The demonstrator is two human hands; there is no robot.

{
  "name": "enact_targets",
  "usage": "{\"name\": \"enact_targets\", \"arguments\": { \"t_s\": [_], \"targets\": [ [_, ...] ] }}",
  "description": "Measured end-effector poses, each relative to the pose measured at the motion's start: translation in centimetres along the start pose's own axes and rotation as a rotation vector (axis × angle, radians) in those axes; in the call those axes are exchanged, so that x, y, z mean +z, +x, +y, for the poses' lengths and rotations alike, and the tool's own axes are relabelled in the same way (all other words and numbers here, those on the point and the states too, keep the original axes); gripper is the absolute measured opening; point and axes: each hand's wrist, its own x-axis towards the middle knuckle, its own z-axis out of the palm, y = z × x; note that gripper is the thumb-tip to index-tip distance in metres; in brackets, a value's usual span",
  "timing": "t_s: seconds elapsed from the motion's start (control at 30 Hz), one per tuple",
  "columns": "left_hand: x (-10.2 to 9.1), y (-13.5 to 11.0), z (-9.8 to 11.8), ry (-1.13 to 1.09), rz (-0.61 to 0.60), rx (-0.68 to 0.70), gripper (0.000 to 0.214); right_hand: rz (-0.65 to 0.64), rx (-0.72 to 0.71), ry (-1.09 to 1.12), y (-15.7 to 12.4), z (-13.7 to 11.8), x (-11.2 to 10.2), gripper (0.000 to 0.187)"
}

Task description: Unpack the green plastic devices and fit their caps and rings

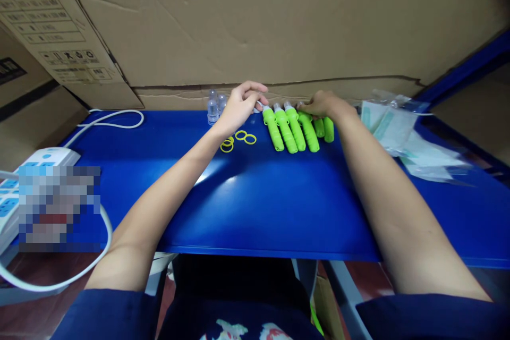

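Observation:
Several lime-green ribbed tubes (295,135) with clear tops lie side by side near the back of a blue table (255,207). My left hand (239,106) is at the left end of this row, fingers bent around a small whitish piece (258,107) I cannot make out fully. At the row's right part, the fingers of my right hand (323,104) close around the top of a lime-green tube (309,133), partly covering it. Several clear plastic caps (213,111) stand left of my left hand. Thin yellow rings (227,144) lie flat in front of it.
Clear plastic packets (392,127) with pale green-and-white contents lie at the right. On the left are a white power strip (48,159), its cable (107,223) and a blurred-out patch. Cardboard (255,26) walls the table's back and left side.

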Motion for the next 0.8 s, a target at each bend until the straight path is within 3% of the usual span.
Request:
{"name": "enact_targets", "arguments": {
  "t_s": [0.23,0.37,0.5,0.6,0.7,0.8],
  "targets": [
    [-0.1,0.1,-0.1,-0.013,0.0,-0.004,0.024,-0.006,-0.003,-0.016,0.2,0.1,0.0,0.049],
    [-0.2,0.3,-0.8,0.004,-0.013,-0.021,0.023,0.024,-0.005,-0.003,-0.3,-0.5,-0.1,0.06],
    [0.5,0.2,-2.6,0.239,-0.064,-0.052,0.02,-0.027,-0.021,-0.009,-1.0,-1.5,-0.5,0.061],
    [1.7,-0.3,-3.6,0.507,-0.122,-0.043,0.034,-0.111,-0.042,-0.02,-1.6,-2.1,-0.8,0.054],
    [3.1,-1.4,-3.6,0.641,-0.21,-0.003,0.045,-0.203,-0.064,0.057,-2.3,-2.5,-1.1,0.049],
    [3.8,-2.5,-2.6,0.705,-0.284,-0.059,0.047,-0.249,-0.055,0.144,-3.0,-2.5,-1.3,0.04]
  ]
}}
